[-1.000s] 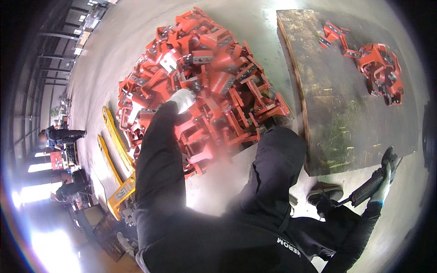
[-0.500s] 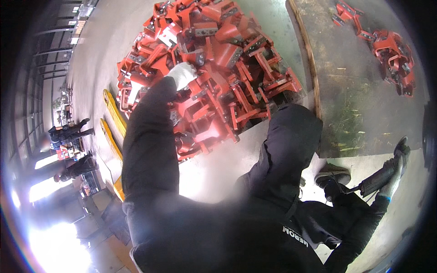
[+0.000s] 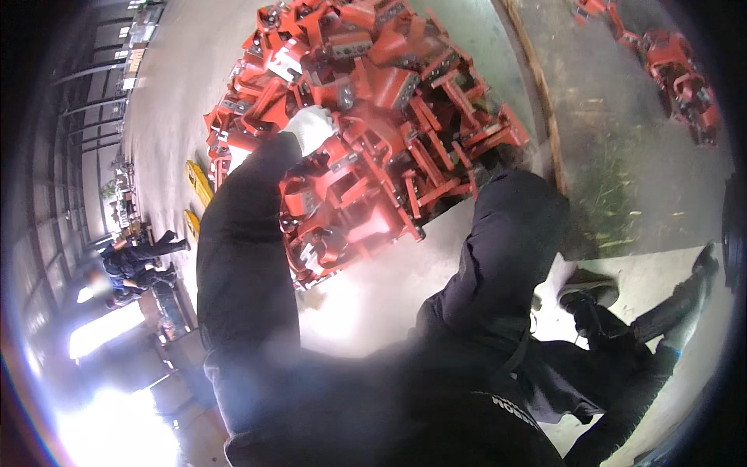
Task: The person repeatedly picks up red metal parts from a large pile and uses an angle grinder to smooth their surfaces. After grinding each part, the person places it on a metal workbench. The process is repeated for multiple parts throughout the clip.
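Note:
A heap of red-painted metal brackets [image 3: 377, 226] lies in front of me, jumbled together with bare metal faces on several pieces. My left hand [image 3: 313, 129], in a white glove, is on the heap's near left part, its fingers curled over the edge of a red bracket. Out at the far right, my gloved right hand [image 3: 686, 315] is closed around a long black hand tool [image 3: 663, 313]. That tool is blurred near the picture's rim, so its exact kind does not show.
To the right lies a dark, stained plate [image 3: 599, 148] with a wooden edge [image 3: 545, 101]; more red brackets [image 3: 677, 70] rest on it. Yellow forks [image 3: 199, 184] stick out left of the heap. Two people [image 3: 136, 265] are in the left background. My shoe [image 3: 589, 289] is near the plate.
The whole view has shifted slightly. My left hand keeps its place on the heap, and my right hand still holds the black tool. The people in the background appear closer together.

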Action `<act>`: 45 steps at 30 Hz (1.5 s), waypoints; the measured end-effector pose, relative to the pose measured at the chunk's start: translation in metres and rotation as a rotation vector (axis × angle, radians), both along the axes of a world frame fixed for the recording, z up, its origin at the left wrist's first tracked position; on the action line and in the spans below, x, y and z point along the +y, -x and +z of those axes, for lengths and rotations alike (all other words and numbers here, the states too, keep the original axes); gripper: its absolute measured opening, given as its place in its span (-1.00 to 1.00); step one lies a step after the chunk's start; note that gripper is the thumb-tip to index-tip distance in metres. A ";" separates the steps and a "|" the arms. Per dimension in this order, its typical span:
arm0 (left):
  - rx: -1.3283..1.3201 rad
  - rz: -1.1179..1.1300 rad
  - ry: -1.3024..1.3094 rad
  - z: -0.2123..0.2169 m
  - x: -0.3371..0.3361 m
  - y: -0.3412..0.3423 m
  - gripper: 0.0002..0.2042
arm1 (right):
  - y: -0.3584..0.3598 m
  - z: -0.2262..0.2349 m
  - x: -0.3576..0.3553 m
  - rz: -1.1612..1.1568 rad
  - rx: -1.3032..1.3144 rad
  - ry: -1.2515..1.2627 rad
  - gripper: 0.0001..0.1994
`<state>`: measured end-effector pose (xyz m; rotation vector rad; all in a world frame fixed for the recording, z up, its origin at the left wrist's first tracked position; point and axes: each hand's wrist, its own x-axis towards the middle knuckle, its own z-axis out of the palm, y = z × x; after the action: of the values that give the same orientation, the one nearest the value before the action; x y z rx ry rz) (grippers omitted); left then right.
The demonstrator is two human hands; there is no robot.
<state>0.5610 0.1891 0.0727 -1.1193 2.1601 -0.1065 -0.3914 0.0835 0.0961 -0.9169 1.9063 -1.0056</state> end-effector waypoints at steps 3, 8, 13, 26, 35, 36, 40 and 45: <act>0.076 0.056 -0.036 0.008 -0.010 -0.009 -0.73 | 0.024 0.001 0.013 -0.101 -0.058 -0.051 -0.43; -0.116 0.271 -0.141 -0.004 0.005 0.027 -0.72 | 0.015 -0.019 0.006 -0.138 -0.126 -0.028 -0.45; 0.300 0.530 0.281 0.032 0.005 0.042 -0.63 | -0.010 -0.004 -0.008 -0.131 -0.145 -0.106 -0.42; 0.301 1.630 0.552 -0.013 -0.102 -0.016 -0.06 | -0.009 -0.021 -0.009 -0.177 -0.331 -0.054 -0.59; 0.047 1.234 0.279 -0.038 -0.059 -0.160 -0.48 | -0.101 0.002 -0.017 -0.215 -0.421 0.026 -0.75; 0.186 1.380 0.376 -0.057 -0.081 -0.131 -0.38 | -0.090 0.007 -0.014 -0.233 -0.424 0.046 -0.75; 0.326 1.750 0.543 -0.039 -0.097 -0.054 0.15 | -0.086 0.007 -0.007 -0.291 -0.337 0.050 -0.74; 0.125 1.731 0.674 0.012 -0.123 0.007 0.00 | -0.073 0.011 0.002 -0.242 -0.348 0.022 -0.71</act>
<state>0.5542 0.0660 0.0846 -2.9564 0.5486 0.0458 -0.3189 0.0852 0.1072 -0.4883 1.7356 -1.2417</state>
